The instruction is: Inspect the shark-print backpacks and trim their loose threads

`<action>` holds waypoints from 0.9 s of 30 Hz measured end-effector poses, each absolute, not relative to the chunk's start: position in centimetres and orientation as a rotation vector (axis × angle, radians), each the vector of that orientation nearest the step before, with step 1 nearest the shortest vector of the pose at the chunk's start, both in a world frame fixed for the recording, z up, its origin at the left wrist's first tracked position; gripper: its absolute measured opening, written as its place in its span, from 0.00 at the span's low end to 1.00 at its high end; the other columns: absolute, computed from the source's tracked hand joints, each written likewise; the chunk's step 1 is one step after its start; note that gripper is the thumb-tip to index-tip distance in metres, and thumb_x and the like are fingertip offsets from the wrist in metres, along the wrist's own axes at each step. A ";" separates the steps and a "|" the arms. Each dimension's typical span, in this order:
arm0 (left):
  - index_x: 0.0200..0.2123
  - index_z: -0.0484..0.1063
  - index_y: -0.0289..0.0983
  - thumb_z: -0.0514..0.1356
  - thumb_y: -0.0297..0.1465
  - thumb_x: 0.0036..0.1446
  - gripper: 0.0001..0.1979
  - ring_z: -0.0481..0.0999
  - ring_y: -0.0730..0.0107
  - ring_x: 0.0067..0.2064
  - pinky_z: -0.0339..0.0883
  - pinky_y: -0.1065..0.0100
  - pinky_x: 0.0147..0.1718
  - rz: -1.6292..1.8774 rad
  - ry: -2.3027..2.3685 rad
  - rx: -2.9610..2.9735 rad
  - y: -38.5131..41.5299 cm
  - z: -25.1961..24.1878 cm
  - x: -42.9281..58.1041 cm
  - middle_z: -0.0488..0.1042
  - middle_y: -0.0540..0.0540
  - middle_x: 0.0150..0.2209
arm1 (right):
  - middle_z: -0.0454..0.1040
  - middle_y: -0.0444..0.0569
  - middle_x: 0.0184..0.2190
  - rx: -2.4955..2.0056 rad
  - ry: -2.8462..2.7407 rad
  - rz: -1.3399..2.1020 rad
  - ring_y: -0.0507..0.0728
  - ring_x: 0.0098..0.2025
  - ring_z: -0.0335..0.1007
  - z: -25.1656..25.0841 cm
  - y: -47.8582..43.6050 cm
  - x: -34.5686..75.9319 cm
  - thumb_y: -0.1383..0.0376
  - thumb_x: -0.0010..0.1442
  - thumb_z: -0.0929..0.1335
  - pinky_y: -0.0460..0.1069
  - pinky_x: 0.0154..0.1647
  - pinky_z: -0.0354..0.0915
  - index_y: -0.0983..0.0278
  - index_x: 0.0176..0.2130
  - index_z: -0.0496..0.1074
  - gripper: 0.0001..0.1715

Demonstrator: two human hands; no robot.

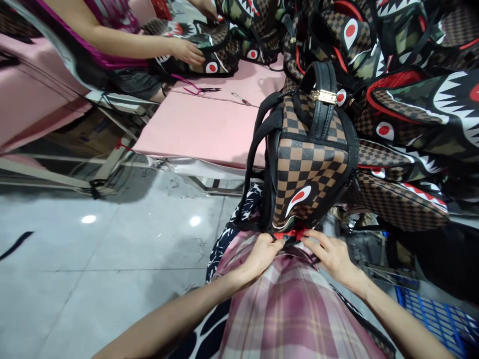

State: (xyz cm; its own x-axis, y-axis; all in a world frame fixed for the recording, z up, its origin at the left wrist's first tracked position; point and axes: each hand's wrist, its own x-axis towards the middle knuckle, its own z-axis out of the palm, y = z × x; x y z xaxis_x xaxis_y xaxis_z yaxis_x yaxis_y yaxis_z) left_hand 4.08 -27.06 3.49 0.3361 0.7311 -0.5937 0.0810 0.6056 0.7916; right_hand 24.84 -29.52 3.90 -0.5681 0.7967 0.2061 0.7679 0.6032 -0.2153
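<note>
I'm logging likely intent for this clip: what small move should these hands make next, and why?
Probably spread the red fabric slightly with the right hand while the left hand steadies its edge: both hands' fingers meet it low on the checkered backpack, which stands handle up by the lap, and the detail between them is hard to make out.

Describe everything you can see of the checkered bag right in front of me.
The checkered bag looks like brown-and-black faux leather with black trim, a black handle with a gold-coloured fitting, black straps at left, and a red-and-white eye print. It stands handle up beside the pink table. Your left hand pinches its near lower edge, where red material shows; your right fingers touch there too.
</note>
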 end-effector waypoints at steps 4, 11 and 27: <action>0.16 0.51 0.38 0.53 0.35 0.48 0.15 0.50 0.77 0.22 0.45 0.71 0.22 0.478 1.260 0.996 -27.1 2.9 4.9 0.50 0.54 0.17 | 0.74 0.47 0.27 -1.856 -1.985 0.498 0.52 0.24 0.68 3.8 -30.8 24.6 0.57 0.59 0.62 0.45 0.25 0.60 0.64 0.32 0.72 0.15; 0.16 0.54 0.37 0.51 0.38 0.49 0.15 0.53 0.76 0.23 0.48 0.71 0.23 0.461 1.259 1.039 -27.5 1.8 6.3 0.53 0.54 0.17 | 0.64 0.41 0.16 -2.238 -1.512 0.691 0.50 0.20 0.56 3.4 -28.6 23.0 0.51 0.54 0.62 0.45 0.23 0.50 0.63 0.22 0.64 0.21; 0.23 0.73 0.31 0.54 0.35 0.53 0.15 0.77 0.61 0.35 0.66 0.65 0.41 0.523 1.100 0.726 -26.8 2.7 6.8 0.77 0.40 0.28 | 0.58 0.39 0.17 -1.882 -1.421 1.009 0.48 0.21 0.51 2.9 -28.0 25.0 0.55 0.57 0.63 0.44 0.23 0.50 0.64 0.22 0.61 0.18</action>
State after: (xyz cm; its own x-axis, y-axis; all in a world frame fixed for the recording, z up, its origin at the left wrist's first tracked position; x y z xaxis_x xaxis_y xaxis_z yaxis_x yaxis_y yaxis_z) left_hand 6.84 -26.83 2.75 0.3743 0.7014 -0.6066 -0.0279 0.6624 0.7487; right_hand 25.03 -28.03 2.85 0.1513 0.9617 -0.2287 0.5324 -0.2742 -0.8009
